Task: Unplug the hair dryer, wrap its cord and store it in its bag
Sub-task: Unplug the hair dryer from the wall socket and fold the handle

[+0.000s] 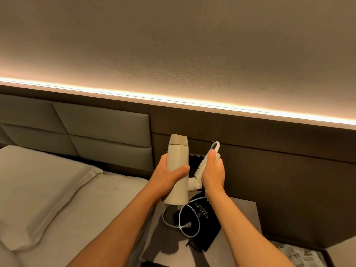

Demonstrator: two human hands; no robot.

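Head view: left hand [168, 175] wraps the cream hair dryer [177, 170] barrel upright; right hand [212, 173] clasps its folded handle, cord [180, 218] dangling unplugged.

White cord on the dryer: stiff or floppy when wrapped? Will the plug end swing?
Probably floppy: the cord lies in loose loops over the black bag. The plug hangs free at its end, so it would likely swing. The right hand grips the handle where the cord bends tightly, suggesting it flexes easily.

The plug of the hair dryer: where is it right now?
Head view, low centre: the plug lies unplugged on the nightstand, at the left edge of the black bag, below the hair dryer held in both hands.
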